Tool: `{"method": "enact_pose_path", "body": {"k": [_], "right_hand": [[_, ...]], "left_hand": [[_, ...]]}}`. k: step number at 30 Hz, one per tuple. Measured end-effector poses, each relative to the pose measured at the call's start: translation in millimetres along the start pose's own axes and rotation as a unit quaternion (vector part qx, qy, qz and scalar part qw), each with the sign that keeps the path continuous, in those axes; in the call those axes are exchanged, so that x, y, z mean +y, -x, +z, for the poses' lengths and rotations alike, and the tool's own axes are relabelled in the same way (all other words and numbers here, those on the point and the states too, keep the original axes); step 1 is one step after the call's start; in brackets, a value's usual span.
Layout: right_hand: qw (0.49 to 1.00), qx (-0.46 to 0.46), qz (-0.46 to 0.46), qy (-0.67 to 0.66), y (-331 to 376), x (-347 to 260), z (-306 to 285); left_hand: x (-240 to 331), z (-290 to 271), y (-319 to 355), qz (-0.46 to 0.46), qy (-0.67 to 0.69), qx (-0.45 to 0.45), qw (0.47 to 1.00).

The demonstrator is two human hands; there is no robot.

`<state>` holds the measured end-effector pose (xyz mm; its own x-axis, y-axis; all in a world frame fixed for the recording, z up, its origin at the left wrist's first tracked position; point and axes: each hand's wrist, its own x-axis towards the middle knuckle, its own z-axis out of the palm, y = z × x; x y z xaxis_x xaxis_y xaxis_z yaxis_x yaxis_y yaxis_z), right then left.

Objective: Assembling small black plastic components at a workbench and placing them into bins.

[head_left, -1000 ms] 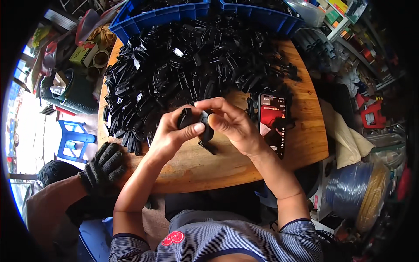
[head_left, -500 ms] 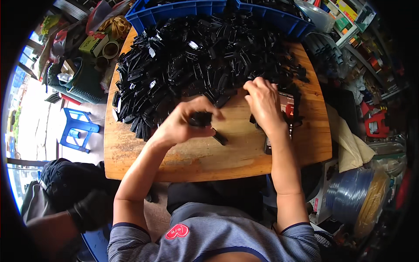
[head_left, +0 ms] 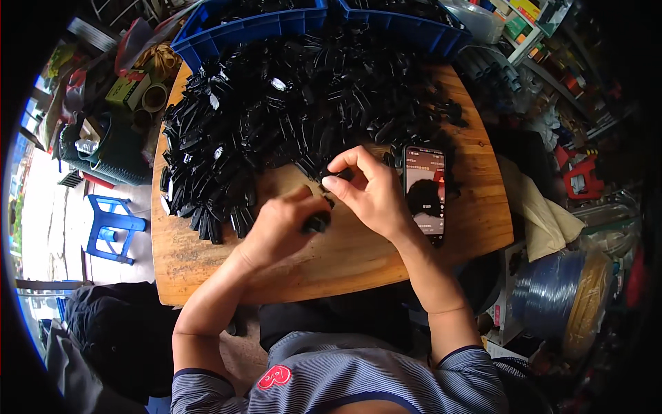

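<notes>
Well left of the phone (head_left: 426,196), a blue stool (head_left: 116,228) is standing. Left of the phone and past its far end, a heap of glossy black parts (head_left: 276,110) is covering much of the wooden worktop (head_left: 365,262). Left of the phone, near its lower end, I am seeing the left hand (head_left: 283,222), blurred, its grip clamping a black part (head_left: 317,222); the outline is not showing clearly. Just left of the phone, the right hand (head_left: 369,196) is pinching a small dark piece (head_left: 340,175), thumb and forefinger nearly together. Judging by the sheen, I am expecting light, stiff, slightly slippery plastic, perhaps brittle at thin edges; fingertips should be taking the long flat sides.
</notes>
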<state>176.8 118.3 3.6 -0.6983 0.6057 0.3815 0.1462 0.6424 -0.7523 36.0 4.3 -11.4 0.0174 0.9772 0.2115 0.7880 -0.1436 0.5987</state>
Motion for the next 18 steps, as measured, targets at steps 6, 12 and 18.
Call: {"method": "enact_pose_path", "body": {"k": [6, 12, 18], "right_hand": [[0.829, -0.084, 0.145, -0.533, 5, 2, 11], [0.841, -0.095, 0.169, -0.504, 3, 2, 14], [0.849, -0.123, 0.143, -0.493, 3, 3, 12]], "left_hand": [[-4, -22, -9, -0.147, 0.544, 0.077, 0.822], [-4, -15, -10, -0.174, 0.495, 0.096, 0.846], [-6, -17, -9, -0.186, 0.484, 0.051, 0.854]]}}
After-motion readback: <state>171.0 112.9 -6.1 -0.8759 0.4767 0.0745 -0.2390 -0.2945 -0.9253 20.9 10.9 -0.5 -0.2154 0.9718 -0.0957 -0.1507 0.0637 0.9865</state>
